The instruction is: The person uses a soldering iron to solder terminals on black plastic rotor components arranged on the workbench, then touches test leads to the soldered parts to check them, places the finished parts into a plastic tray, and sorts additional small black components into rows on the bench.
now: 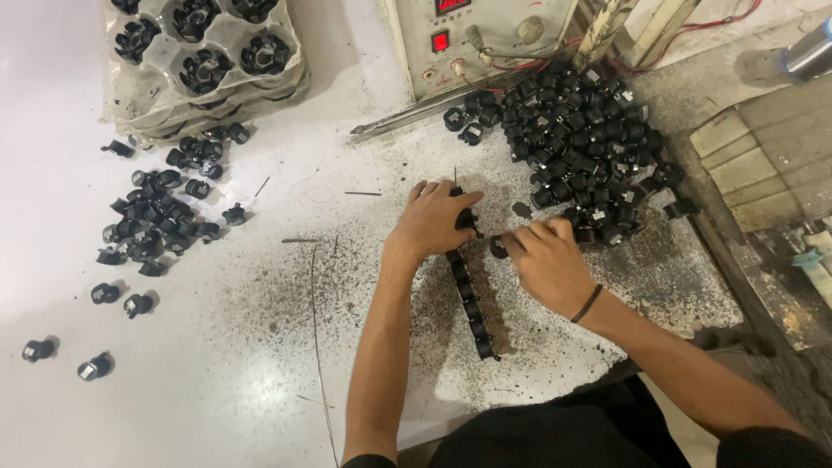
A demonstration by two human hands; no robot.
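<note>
Looking down at the desk (260, 347), I see my left hand (433, 221) at the centre of the frame, pressed over the top end of a row of small black parts (468, 299) that runs in a line down toward the lower middle. Its fingers curl down over the uppermost parts of that row, closed on them. My right hand (548, 260) sits just beside it, to the right, with a dark band (588, 303) around the wrist. Its fingers are pinched together on one small black part (498, 247), held close to the row's upper end and nearly touching my left hand.

A large heap of black parts (589, 147) fills the upper right of the desk, just above my right hand. A smaller heap (160, 217) lies well apart at the left, with a few strays (65, 357) scattered toward the lower left edge. In the upper left corner stands a stack of moulded trays (204, 65) with black parts seated in their cups. A pale control box (477, 35) with a red display and a red button stands at the top centre, wires running off to its right. Dark grit speckles the white desk around both hands.
</note>
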